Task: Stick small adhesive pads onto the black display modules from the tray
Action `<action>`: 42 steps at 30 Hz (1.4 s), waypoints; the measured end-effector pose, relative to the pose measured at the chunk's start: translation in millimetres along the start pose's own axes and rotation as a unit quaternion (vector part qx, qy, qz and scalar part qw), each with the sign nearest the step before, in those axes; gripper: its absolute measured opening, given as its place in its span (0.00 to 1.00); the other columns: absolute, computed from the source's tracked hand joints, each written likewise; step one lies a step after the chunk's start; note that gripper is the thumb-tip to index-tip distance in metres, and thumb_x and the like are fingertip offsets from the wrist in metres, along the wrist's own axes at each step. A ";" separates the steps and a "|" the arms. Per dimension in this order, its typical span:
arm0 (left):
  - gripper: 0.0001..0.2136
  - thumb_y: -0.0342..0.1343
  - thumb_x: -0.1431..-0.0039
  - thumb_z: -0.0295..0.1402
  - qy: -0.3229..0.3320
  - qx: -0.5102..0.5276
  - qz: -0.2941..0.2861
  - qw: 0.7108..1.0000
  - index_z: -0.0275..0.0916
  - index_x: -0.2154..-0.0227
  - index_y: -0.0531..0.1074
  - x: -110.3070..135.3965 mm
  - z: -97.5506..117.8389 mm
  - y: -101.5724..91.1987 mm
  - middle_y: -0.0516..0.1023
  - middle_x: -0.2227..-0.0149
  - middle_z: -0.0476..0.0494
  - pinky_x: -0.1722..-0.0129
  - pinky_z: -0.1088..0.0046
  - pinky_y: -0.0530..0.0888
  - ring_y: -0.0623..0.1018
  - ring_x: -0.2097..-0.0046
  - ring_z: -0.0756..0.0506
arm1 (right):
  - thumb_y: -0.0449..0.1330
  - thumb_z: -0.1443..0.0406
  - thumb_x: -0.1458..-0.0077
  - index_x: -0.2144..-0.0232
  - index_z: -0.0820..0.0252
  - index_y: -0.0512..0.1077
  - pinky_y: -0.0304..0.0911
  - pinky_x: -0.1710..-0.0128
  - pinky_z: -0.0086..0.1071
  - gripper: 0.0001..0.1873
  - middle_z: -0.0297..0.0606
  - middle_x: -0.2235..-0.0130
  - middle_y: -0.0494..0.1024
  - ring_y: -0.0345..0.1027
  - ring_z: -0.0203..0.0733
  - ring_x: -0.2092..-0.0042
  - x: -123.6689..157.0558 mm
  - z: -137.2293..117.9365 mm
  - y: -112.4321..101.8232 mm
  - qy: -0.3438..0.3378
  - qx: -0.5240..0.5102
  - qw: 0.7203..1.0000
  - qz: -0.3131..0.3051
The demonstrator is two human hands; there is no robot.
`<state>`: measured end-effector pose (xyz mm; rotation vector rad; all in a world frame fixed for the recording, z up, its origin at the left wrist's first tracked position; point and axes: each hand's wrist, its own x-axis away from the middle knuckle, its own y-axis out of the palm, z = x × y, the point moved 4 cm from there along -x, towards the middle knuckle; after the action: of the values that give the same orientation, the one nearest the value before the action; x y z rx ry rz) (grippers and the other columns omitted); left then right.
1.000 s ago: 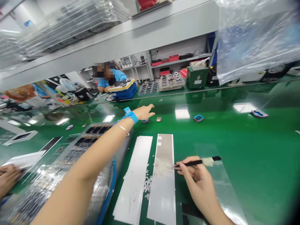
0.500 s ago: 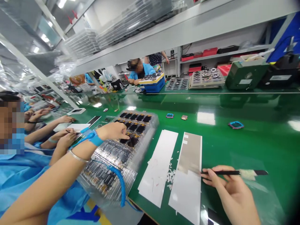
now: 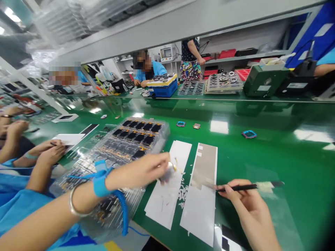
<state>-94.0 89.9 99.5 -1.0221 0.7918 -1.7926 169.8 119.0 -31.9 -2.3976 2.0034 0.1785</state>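
My left hand [image 3: 142, 169], with a blue wrist strap [image 3: 100, 178] and a bangle, is pinched on a small dark part [image 3: 167, 172], blurred by motion, just right of the clear tray stack [image 3: 123, 146]. The tray holds several small dark modules. My right hand [image 3: 240, 198] grips black tweezers [image 3: 246, 187] wrapped in white tape, their tip resting on a grey sticker sheet [image 3: 202, 188]. A white backing sheet [image 3: 169, 183] lies between the tray and the grey sheet, with white scraps [image 3: 184, 191] scattered between the sheets.
The green belt [image 3: 261, 153] carries two blue-framed parts [image 3: 249, 134] [image 3: 180, 123] and a small metal piece [image 3: 196, 126]. A co-worker's hands [image 3: 49, 153] work at my left. Across the belt sit a blue crate [image 3: 162, 87], part trays [image 3: 225, 82] and other people.
My left hand reached to the far belt, came back over the tray, and now hovers over the white sheet with a small part pinched. The right hand and tweezers stayed on the grey sheet.
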 end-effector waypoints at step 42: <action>0.06 0.47 0.32 0.32 0.009 0.194 -0.055 0.979 0.45 0.60 0.68 -3.9 18.9 81.7 0.76 0.67 0.55 0.70 0.74 0.63 0.74 0.69 0.49 | 0.57 0.77 0.42 0.58 0.62 0.73 0.69 0.70 0.30 0.12 0.41 0.64 0.78 0.74 0.38 0.66 28.5 -46.0 66.4 -0.206 0.241 0.938 -0.143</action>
<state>-44.7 59.7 38.6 -0.8026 0.3768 -1.9560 113.2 75.3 15.4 -2.0827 1.3159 0.1459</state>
